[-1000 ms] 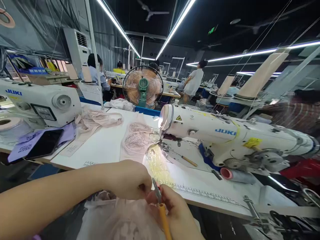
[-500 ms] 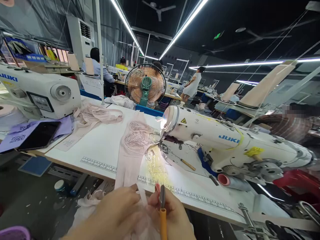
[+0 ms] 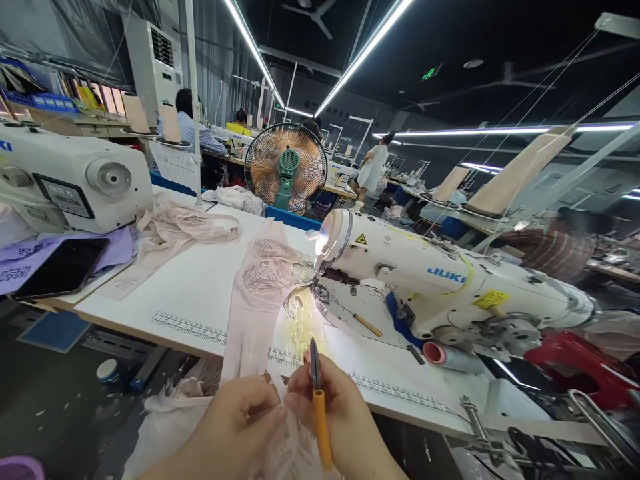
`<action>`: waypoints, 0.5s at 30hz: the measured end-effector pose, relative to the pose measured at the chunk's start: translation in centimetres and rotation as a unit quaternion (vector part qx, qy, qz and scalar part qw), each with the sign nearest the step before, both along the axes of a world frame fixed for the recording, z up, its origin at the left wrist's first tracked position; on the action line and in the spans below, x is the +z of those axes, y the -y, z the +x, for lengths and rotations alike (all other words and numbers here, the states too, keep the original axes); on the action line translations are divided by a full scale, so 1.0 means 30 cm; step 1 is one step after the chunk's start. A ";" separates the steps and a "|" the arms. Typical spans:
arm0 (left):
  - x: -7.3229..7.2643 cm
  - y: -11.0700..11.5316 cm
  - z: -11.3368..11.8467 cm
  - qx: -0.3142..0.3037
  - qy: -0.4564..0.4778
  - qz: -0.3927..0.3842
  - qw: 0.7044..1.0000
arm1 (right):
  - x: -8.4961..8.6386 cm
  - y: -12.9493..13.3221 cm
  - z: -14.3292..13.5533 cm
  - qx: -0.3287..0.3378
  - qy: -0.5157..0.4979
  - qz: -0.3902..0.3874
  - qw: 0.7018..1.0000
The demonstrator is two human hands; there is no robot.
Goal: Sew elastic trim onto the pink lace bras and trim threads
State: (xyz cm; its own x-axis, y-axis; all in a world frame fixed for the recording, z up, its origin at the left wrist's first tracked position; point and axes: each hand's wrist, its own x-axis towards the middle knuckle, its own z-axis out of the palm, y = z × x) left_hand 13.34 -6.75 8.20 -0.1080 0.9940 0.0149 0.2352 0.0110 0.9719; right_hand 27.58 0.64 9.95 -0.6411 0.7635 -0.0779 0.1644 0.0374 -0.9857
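At the table's front edge, my left hand point(image 3: 237, 423) is closed, pinching a pale pink strip of lace-like fabric point(image 3: 290, 443). Close beside it, my right hand point(image 3: 345, 417) grips orange-handled thread snips point(image 3: 321, 427), dark blades pointing up. Its fingertips also meet the same fabric; the exact hold is partly hidden. Beyond the hands, a pale pink bra-like garment point(image 3: 257, 287) with lacy cups lies on the table up to the needle area of a white sewing machine point(image 3: 395, 257). A yellowish clear film point(image 3: 304, 323) lies just right of it.
Another pale pink garment point(image 3: 185, 227) and a black phone point(image 3: 65, 267) lie left, near a second sewing machine point(image 3: 95, 170). A wooden-handled tool point(image 3: 367, 325) and a thread spool point(image 3: 453, 358) are at right. A fan point(image 3: 286, 167) stands behind the table; other people are further back.
Both hands stay together with the fabric between them; the snips have risen slightly and their blades show more clearly. The whole view has shifted a little, so the table things appear further left.
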 end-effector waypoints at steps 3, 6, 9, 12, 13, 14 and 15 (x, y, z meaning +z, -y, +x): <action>0.008 -0.005 0.007 -0.001 0.034 -0.045 0.998 | -0.001 -0.017 0.002 0.005 -0.010 -0.013 1.000; 0.014 -0.009 0.015 -0.016 0.055 -0.054 0.997 | -0.013 -0.018 -0.002 -0.001 -0.055 -0.055 0.997; 0.018 -0.014 0.025 -0.006 0.067 -0.063 0.996 | -0.025 -0.012 -0.013 -0.010 -0.081 -0.099 0.992; 0.018 -0.020 0.028 0.003 0.086 -0.089 0.992 | -0.043 -0.010 -0.019 -0.025 -0.084 -0.102 0.991; 0.017 -0.021 0.025 -0.004 0.092 -0.095 0.991 | -0.048 -0.011 -0.015 -0.022 -0.084 -0.091 0.992; 0.015 -0.023 0.022 -0.010 0.096 -0.101 0.990 | -0.051 -0.013 -0.006 -0.014 -0.081 -0.076 0.994; 0.013 -0.024 0.016 -0.017 0.099 -0.106 0.989 | -0.050 -0.016 0.009 0.003 -0.071 -0.060 0.996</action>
